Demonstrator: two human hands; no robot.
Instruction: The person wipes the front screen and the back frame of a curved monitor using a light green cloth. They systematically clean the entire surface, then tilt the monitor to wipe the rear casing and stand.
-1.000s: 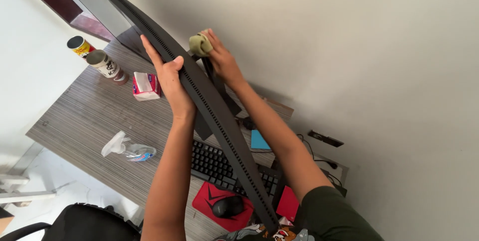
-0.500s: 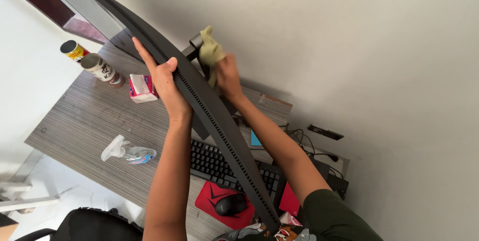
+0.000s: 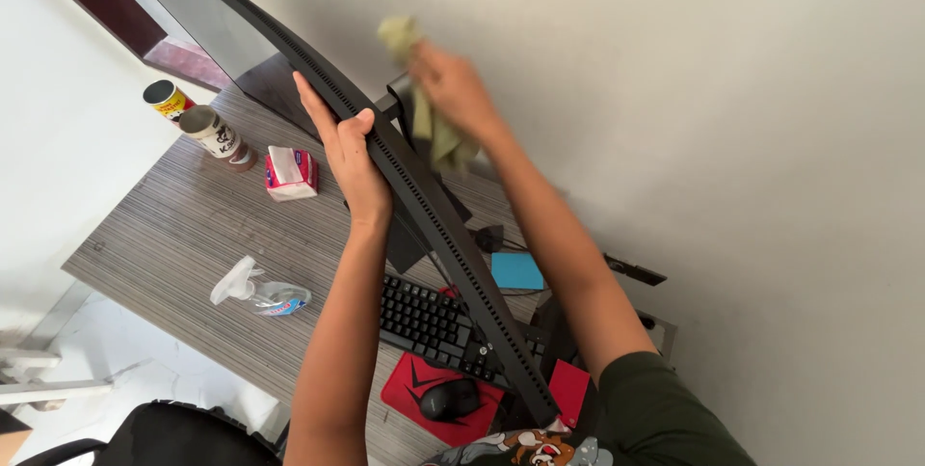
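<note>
At the left of the frame, two cylindrical cans [image 3: 198,114] are standing upright on the striped desk [image 3: 164,225], with one tissue pack [image 3: 292,172] beside them and one spray bottle [image 3: 258,292] lying on its side lower down. In the centre, the left hand [image 3: 352,158] is gripping the top edge of the curved black monitor [image 3: 424,206], seemingly steadying it, while just right of it the right hand [image 3: 453,90], blurred, is clutching one green cloth [image 3: 429,129] behind the monitor's back. Lower in the frame, one keyboard [image 3: 424,317] and one mouse [image 3: 448,399] are lying on the desk.
</note>
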